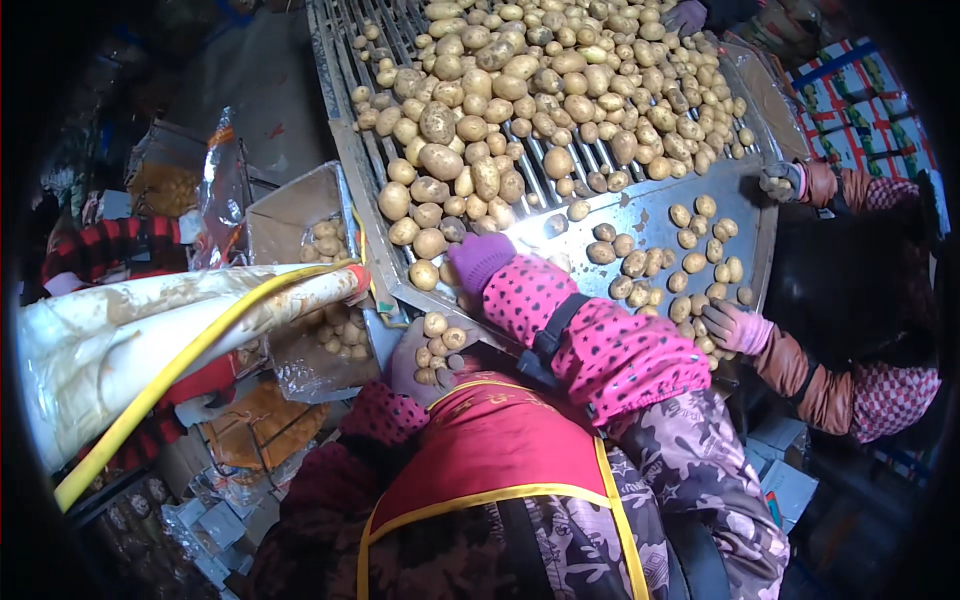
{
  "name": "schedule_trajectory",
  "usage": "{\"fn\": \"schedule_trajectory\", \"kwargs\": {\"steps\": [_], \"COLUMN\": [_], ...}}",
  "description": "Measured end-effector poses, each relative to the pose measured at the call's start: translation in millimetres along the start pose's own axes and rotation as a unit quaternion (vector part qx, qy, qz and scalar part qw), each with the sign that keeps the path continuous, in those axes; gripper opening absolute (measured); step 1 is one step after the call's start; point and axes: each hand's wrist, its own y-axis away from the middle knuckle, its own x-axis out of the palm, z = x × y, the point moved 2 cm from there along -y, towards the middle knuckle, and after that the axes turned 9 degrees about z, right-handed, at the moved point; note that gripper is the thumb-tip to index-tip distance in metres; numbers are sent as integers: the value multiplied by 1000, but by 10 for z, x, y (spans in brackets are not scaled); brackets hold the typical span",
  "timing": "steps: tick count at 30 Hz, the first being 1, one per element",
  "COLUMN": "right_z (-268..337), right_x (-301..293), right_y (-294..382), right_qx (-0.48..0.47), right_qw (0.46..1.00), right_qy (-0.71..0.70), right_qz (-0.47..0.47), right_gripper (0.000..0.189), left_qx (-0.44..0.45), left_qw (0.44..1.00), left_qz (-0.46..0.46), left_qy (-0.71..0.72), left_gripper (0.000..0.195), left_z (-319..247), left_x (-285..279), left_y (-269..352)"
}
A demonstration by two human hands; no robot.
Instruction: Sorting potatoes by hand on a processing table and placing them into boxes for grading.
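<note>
My left hand (409,361), in a pale glove, is cupped close to my red apron (495,450) and cradles several small potatoes (442,343). My right hand (481,261), in a purple glove, reaches to the near left corner of the sorting table. Potatoes (424,274) lie right beside it. Its fingers point away from me and are mostly hidden, so whether they grip a potato cannot be told. Beyond it, a large heap of potatoes (510,86) covers the slatted metal grate (525,161). More potatoes rest on the smooth metal plate (664,217) along the near side.
On the right, a co-worker's gloved hands (739,328) are at the plate. Another gloved hand (686,16) shows at the far edge. To the left stand a plastic-lined box (289,217) holding potatoes, a white wrapped pipe (187,330) and a yellow hose (202,345). Printed cartons (862,112) are stacked at right.
</note>
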Motion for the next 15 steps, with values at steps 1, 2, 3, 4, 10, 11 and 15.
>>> {"fn": "schedule_trajectory", "kwargs": {"steps": [1,2,3,4,10,11,15], "right_z": [-27,-168,-341,-327,-416,-375,-618], "right_x": [-123,98,299,259,327,309,-122], "right_y": [70,5,-71,-86,732,893,998], "right_qx": [-1,16,49,68,68,8,31], "right_qw": [994,998,996,994,928,907,885], "right_qy": [-22,-39,-55,-71,-335,-369,-392], "right_qz": [104,52,52,53,-151,-201,-250], "right_gripper": [47,41,40,40,45,44,40], "left_qx": [15,20,24,42,75,87,88], "left_qw": [1000,999,999,998,983,990,982], "left_qz": [-12,-18,-23,26,167,103,168], "left_qy": [11,22,32,24,-18,-31,-2], "left_gripper": [45,45,45,40,29,30,49], "left_z": [-21,-29,-35,-60,-72,-32,-55], "left_x": [20,57,98,146,685,715,636], "left_y": [31,-18,-70,-62,-266,-301,-638]}}
